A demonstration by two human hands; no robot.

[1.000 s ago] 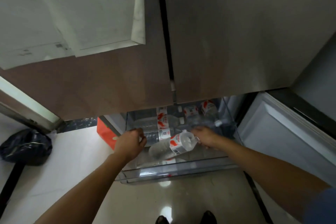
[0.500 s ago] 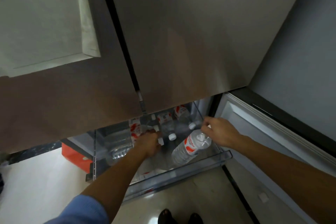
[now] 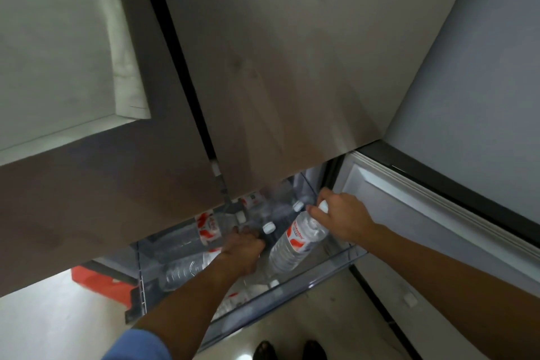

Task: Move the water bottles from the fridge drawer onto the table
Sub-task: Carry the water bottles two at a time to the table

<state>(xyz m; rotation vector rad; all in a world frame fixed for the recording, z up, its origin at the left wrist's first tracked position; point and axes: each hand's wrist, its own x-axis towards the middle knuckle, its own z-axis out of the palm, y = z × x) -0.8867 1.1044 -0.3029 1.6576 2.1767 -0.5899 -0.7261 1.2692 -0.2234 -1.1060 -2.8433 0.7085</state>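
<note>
The clear fridge drawer [image 3: 336, 267] is pulled out below the closed upper doors and holds several water bottles with red and white labels. My right hand [image 3: 342, 221] grips the neck of one bottle [image 3: 295, 242], which hangs tilted above the drawer's right side. My left hand [image 3: 242, 251] reaches down into the drawer's middle, fingers curled round the neck of another bottle [image 3: 267, 229]. More bottles [image 3: 187, 267] lie on their sides to the left. The table is not in view.
The closed upper fridge doors [image 3: 263, 82] hang close over the drawer. An open lower door [image 3: 438, 228] stands at the right. A red box [image 3: 99, 282] sits on the floor at the left. My shoes [image 3: 289, 349] are at the bottom edge.
The view has swung right. My right hand has lifted its bottle up and to the right. My left hand has moved from the drawer's left edge into the middle, onto another bottle.
</note>
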